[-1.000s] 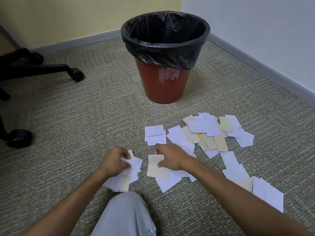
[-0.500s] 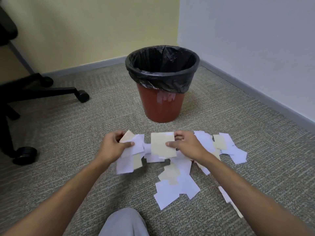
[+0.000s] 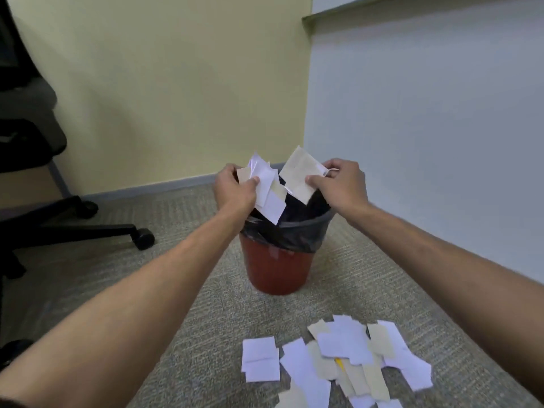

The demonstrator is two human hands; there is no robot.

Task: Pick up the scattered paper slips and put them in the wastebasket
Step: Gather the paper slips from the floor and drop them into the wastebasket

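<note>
Both hands have risen from the floor to the wastebasket (image 3: 279,260) at frame centre

Left hand (image 3: 235,191) pinches white slips (image 3: 266,189), right hand (image 3: 338,184) a tan slip (image 3: 300,175), directly above the mouth; loose slips (image 3: 347,360) remain lower right

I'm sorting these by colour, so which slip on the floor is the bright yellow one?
It is the small yellow slip in the middle of the floor pile, mostly buried, with only a narrow strip showing. The others are white or beige.
</note>
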